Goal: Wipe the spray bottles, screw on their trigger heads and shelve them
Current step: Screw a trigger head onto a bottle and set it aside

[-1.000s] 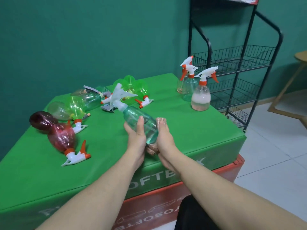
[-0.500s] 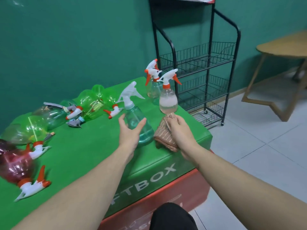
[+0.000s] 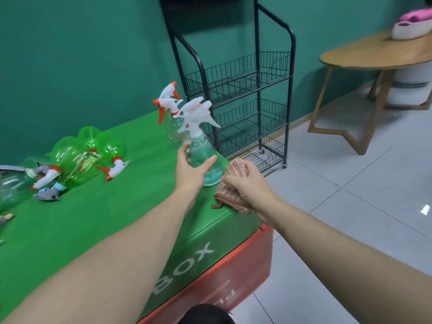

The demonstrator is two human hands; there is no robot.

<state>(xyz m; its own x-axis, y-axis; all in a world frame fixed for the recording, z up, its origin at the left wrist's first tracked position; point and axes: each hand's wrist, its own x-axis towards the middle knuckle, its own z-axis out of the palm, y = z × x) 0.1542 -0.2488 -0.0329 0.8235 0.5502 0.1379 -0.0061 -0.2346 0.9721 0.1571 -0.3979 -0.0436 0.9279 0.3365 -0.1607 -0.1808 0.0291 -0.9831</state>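
Note:
A teal spray bottle (image 3: pixel 207 157) with a white trigger head stands upright near the right corner of the green-topped box (image 3: pixel 112 220). My left hand (image 3: pixel 190 170) holds its body, thumb across the front and fingers behind. Just right of it, at the box's edge, my right hand (image 3: pixel 249 184) grips a folded brown striped cloth (image 3: pixel 235 169). Directly behind the teal bottle, partly hidden by it, stand clear bottles with orange-and-white trigger heads (image 3: pixel 167 105). The black wire shelf rack (image 3: pixel 257 90) stands beyond the corner, its baskets holding nothing.
Several green and clear bottles (image 3: pixel 77 160) lie on their sides at the left of the box, trigger heads on. A wooden table (image 3: pixel 374 52) stands on the tiled floor at the far right. The box's red base drops off below my right arm.
The teal bottle went from tilted between both hands to upright beside the standing bottles. My right hand came off it with the cloth. The view swung right toward the rack.

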